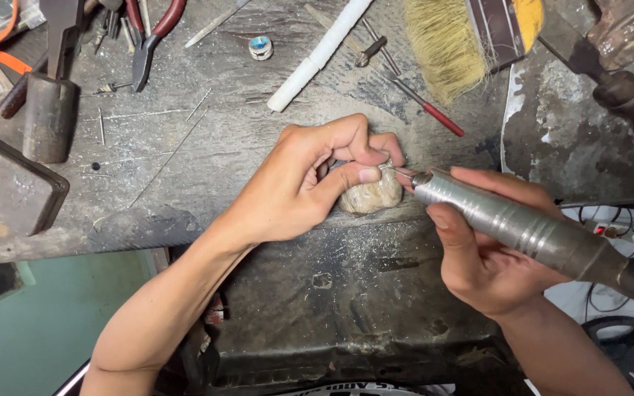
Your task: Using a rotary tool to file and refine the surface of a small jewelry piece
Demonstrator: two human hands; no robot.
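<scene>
The left hand is clenched, thumb and forefinger pinching a tiny metal piece that is too small to tell apart further. That hand rests against a rounded tan lump, which sits at the front edge of the dusty grey desk. The right hand is wrapped around a ribbed silver rotary handpiece, gripping it like a pen; the tool's thin tip meets the metal piece just above the lump.

Taking the lump as the landmark: up and slightly left of it lies a white rod, slanting across the desk, and near the rod's left side stands a small silver ring with a blue stone. Up and to the right of the lump lie a straw-bristled brush and a thin tool with a red handle. Far to the upper left are red-handled pliers and a dark cylindrical hammer head. Well to the left of the lump sits a dark metal block at the desk's edge.
</scene>
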